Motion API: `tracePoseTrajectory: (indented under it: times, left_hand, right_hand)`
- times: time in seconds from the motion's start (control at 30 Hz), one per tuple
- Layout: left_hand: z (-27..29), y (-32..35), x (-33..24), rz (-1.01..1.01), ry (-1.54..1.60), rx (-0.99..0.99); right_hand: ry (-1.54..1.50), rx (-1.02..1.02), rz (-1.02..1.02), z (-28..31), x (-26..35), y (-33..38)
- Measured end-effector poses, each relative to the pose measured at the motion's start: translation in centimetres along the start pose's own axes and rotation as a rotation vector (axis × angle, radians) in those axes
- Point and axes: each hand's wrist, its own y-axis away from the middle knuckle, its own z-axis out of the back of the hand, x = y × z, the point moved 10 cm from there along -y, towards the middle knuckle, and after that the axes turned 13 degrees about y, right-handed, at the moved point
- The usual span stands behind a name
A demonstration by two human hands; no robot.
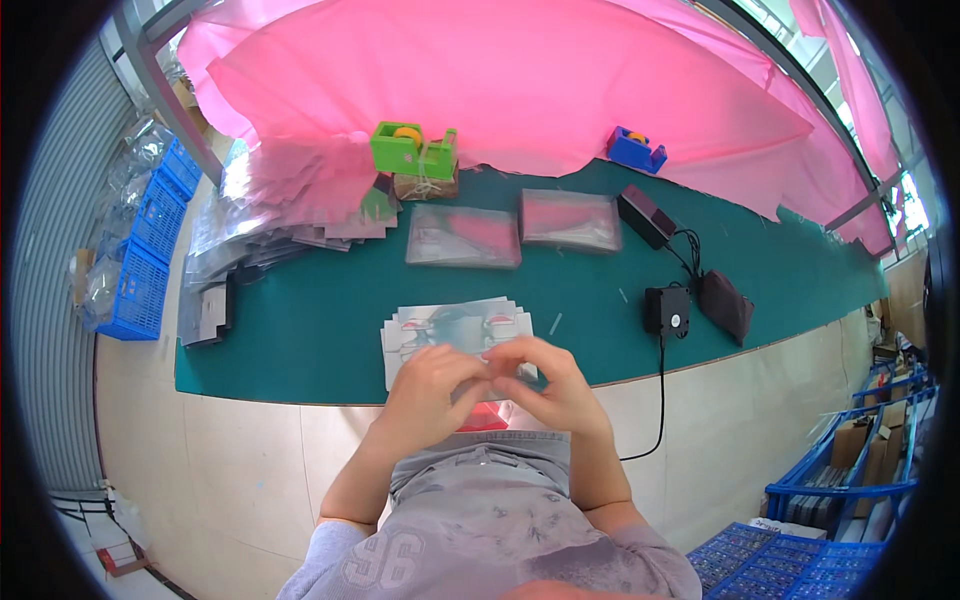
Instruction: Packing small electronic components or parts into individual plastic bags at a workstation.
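Observation:
My left hand (430, 388) and my right hand (548, 385) meet over the near edge of the green table. Fingers and thumbs of both are bent inward and pinched close together at the tips. Whatever lies between them is too small or hidden to make out. Just beyond and partly under the hands sits a small pile of flat white printed sheets (400, 335) with stepped edges and a glossy grey-blue middle. Below my hands a red patch (485, 416) shows at the table's edge; its kind is unclear.
Two stacks of clear plastic sleeves, left (463, 238) and right (570, 220), lie mid-table. Behind stand a green tape dispenser (412, 150) and a blue one (636, 150). Silvery sheets (290, 200) are heaped left. A black corded box (667, 311) and dark pouch (725, 306) lie right.

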Motion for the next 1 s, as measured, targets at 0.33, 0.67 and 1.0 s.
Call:
tracePoseTrajectory:
  times: [0.33, 0.67, 1.0]
  left_hand:
    - [0.3, 0.1, -2.0, -0.11, -0.231, -0.234]
    - [-0.5, -0.3, -2.7, -0.13, -0.324, -0.153]
    - [-0.6, -0.1, -1.3, -0.063, -0.25, -0.147]
  right_hand:
    - [-0.785, -0.311, -0.131, 0.2, -1.9, 0.6]
    - [0.07, -0.371, 0.091, 2.2, 1.3, 1.0]
    - [0.159, -0.355, 0.082, 1.8, 1.3, 0.9]
